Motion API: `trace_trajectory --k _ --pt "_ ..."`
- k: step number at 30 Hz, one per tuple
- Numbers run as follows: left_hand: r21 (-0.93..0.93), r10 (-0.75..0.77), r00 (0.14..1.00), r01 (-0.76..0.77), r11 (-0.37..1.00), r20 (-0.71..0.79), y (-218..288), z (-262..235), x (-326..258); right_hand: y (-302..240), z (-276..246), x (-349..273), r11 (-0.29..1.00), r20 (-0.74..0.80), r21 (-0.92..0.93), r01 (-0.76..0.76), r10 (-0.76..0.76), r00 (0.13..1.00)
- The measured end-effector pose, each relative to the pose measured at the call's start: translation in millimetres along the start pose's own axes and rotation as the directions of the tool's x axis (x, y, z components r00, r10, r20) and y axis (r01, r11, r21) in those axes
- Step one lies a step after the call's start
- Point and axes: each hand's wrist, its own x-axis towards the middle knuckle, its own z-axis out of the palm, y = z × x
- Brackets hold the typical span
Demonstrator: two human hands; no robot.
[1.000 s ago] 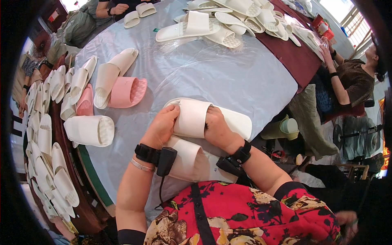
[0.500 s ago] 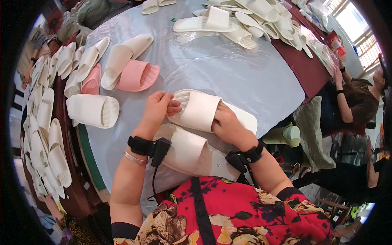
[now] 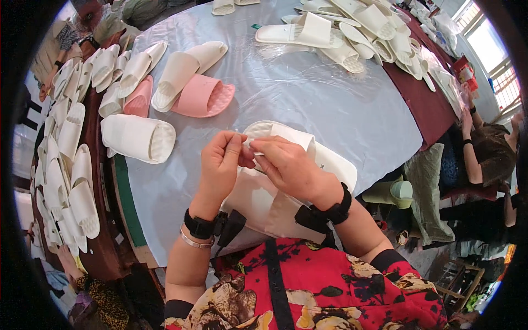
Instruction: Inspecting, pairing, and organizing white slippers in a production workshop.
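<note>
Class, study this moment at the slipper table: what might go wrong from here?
1. Both the left hand and right hand pinch the white slipper at its strap, and it overhangs the table edge, so it might slide off.
2. The pink slipper leans on a cream one; a nudge might topple it.

Both hands sit center frame on the cream foam slipper at the near edge of the round plastic-covered table. Pink foam slipper upper left, white slipper pile top right, another white slipper left.
</note>
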Motion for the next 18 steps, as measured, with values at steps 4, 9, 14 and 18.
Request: trace_trajectory --k 4,9,14,18 --pt "-0.047 -0.048 0.998 0.046 0.998 -0.04 -7 -7 -8 6 8 -1 0.999 0.136 0.02 -0.03 0.027 0.99" --pt "-0.101 0.005 1.0 -0.002 0.995 0.029 -13 -5 -12 8 9 0 1.0 0.141 0.021 0.012 -0.015 0.99" --pt "-0.021 0.079 0.993 -0.081 0.996 -0.086 -20 -11 -16 6 10 -4 0.999 0.098 0.022 -0.04 0.037 0.995" --pt "0.088 0.178 0.982 -0.173 0.981 -0.06 -31 -23 -20 0 3 5 0.999 0.117 -0.027 -0.034 0.037 0.992"
